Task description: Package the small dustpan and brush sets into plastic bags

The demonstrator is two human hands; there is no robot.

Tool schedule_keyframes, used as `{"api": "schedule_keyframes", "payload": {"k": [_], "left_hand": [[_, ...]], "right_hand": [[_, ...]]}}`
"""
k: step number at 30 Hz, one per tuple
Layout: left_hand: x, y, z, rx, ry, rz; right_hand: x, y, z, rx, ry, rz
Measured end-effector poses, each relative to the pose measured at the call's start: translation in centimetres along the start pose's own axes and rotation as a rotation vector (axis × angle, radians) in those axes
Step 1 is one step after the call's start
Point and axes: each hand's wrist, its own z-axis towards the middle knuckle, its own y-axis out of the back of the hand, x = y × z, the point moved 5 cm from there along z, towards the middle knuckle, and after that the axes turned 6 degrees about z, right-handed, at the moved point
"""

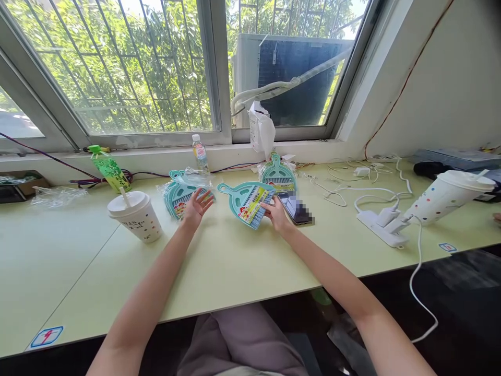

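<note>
My right hand (276, 211) grips a small teal dustpan and brush set (246, 202) by its wide brush end, its looped handle pointing left. The set is tilted above the table and bears a yellow label. Fingers spread and palm turned up, my left hand (197, 207) holds nothing. Just behind it lies a stack of similar teal dustpan sets (174, 196), partly in clear plastic. Another stack of dustpan sets (277, 175) lies beyond my right hand. A phone (293, 206), partly blurred out, rests by my right wrist.
A lidded paper cup (136, 219) stands at left, another cup (446, 198) at right beside a white power strip (381, 228) with cables. Along the window are a green bottle (110, 169), a small drink bottle (200, 154) and a tissue pack (261, 129). Plastic wrap (58, 197) lies far left.
</note>
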Motion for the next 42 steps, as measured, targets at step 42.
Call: {"api": "schedule_keyframes", "payload": {"k": [42], "left_hand": [[0.1, -10.1, -10.6, 0.063, -0.856, 1.316]], "right_hand": [[2.5, -5.8, -4.9, 0.172, 0.77, -0.94]]}}
